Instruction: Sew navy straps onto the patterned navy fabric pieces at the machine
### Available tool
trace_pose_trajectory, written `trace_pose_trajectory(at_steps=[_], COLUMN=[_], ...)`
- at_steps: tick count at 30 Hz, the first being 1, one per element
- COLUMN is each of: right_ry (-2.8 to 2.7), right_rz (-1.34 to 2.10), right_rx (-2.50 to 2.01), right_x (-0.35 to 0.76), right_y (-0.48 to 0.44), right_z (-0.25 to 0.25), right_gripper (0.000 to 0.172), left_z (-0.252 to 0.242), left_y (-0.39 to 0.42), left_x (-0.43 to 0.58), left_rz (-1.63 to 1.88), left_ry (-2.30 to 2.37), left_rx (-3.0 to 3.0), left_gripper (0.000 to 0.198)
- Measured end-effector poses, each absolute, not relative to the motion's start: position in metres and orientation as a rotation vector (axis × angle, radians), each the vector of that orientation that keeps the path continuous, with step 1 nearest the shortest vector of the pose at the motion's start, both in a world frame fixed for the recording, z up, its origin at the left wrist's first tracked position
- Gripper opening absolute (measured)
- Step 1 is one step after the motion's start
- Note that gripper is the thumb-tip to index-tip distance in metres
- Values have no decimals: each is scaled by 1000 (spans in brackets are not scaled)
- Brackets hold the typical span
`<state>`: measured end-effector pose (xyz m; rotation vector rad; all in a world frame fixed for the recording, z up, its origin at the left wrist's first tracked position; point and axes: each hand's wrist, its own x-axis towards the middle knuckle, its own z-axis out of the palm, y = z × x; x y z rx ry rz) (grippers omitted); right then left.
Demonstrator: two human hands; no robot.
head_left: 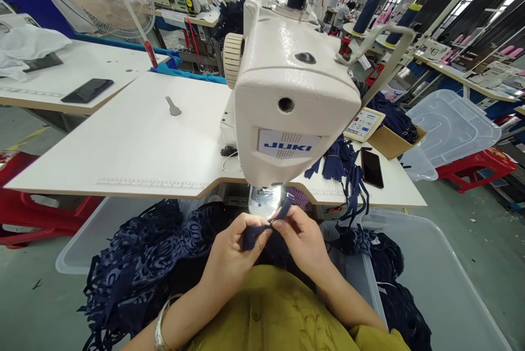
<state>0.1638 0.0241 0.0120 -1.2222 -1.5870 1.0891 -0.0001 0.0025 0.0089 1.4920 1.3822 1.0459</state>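
My left hand (238, 247) is closed, its thumb and fingers pinching a navy fabric strap (251, 236). Close beside it, my right hand (301, 239) is closed on another stretch of navy strap, whose free end (286, 206) slants up past the fingers. The two hands almost meet at the thumbs. Just beyond them is the lit bed of a white sewing machine (264, 202), with its large head (295, 105) above. Whether the strap is one piece or two, I cannot tell.
Navy lace garments (151, 252) heap over a clear bin at left. A second clear bin (438, 263) with navy pieces sits at right. On the white table (172, 143) lie navy straps (338, 159), a phone (372, 169) and a small grey metal piece (173, 106).
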Motion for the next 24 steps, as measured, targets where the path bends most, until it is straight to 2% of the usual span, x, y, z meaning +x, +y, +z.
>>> trace_pose_trajectory(at_steps=[3, 9, 15, 24], right_ry=[-1593, -1406, -1313, -1341], right_rz=[1076, 1349, 1501, 1276], right_rx=[-1234, -1178, -1051, -934], right_x=[163, 163, 163, 164], right_y=[27, 34, 32, 25], right_z=[16, 15, 13, 6], right_gripper=[17, 26, 24, 10], left_z=[9, 9, 9, 12], left_y=[4, 4, 3, 0], left_x=[0, 1, 0, 2], left_rz=[1008, 992, 1004, 1188], left_ry=[1320, 1163, 1335, 1313], left_rx=[1395, 1103, 1357, 1683], left_gripper=[19, 23, 22, 11])
